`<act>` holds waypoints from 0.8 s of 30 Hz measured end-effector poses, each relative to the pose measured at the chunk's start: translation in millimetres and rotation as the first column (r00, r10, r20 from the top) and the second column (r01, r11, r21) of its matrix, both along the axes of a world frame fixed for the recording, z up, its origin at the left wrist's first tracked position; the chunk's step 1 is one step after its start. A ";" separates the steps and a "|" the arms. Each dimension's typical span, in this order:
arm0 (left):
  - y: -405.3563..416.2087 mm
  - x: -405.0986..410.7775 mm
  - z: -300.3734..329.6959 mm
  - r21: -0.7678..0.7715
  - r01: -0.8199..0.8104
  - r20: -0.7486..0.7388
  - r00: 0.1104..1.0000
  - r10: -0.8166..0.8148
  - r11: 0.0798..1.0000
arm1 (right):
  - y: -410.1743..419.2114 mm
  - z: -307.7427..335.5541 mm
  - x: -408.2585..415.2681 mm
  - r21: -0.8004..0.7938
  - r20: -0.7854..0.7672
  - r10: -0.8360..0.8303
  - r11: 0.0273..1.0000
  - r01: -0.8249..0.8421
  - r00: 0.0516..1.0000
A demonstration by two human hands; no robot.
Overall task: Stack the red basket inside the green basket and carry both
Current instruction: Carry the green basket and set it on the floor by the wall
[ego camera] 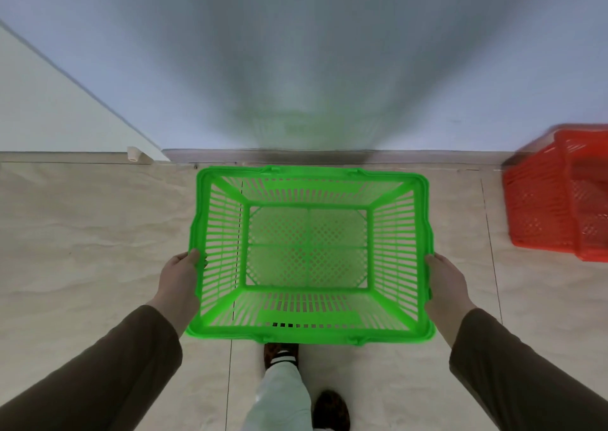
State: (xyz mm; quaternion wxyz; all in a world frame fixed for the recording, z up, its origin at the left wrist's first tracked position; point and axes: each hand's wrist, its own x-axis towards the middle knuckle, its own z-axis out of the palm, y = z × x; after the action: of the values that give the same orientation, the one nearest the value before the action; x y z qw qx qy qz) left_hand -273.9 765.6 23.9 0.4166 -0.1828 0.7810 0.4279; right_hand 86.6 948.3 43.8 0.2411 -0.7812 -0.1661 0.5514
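A: From the head camera, where is the green basket point(309, 256)?

B: Held above the tiled floor point(82, 233), open side up, between both hands. The left hand point(179, 286) clasps its left rim and the right hand point(447, 287) clasps its right rim, fingers hidden under the edge.

A: And the red basket point(559, 197)?

B: Well apart, at the far right by the wall point(296, 52), touching neither hand. It seems tipped on its side, though blurred.
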 end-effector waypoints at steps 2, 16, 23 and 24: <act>15.0 -6.6 -3.5 0.006 0.004 0.008 1.000 -0.004 1.000 | 11.2 0.3 -6.9 0.001 -0.003 -0.017 1.000 0.017 1.000; 94.4 -34.7 -46.4 -0.012 0.007 0.009 1.000 -0.007 1.000 | 97.6 -44.4 -31.5 -0.023 -0.052 0.024 0.999 -0.026 0.998; 102.6 -41.6 -67.1 -0.038 0.011 -0.003 1.000 -0.011 0.999 | 115.7 -68.0 -34.7 -0.027 -0.049 0.032 0.999 -0.033 0.998; 104.1 -40.3 -65.8 -0.033 0.008 0.003 1.000 -0.008 0.999 | 116.4 -67.9 -35.3 -0.031 -0.047 0.031 0.999 -0.032 0.998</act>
State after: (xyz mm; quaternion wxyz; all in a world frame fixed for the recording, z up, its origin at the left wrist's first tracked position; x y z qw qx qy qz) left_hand -314.2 869.7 -41.9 0.4161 -0.1871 0.7881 0.4132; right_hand 51.3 1064.7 -24.1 0.2238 -0.7692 -0.1641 0.5757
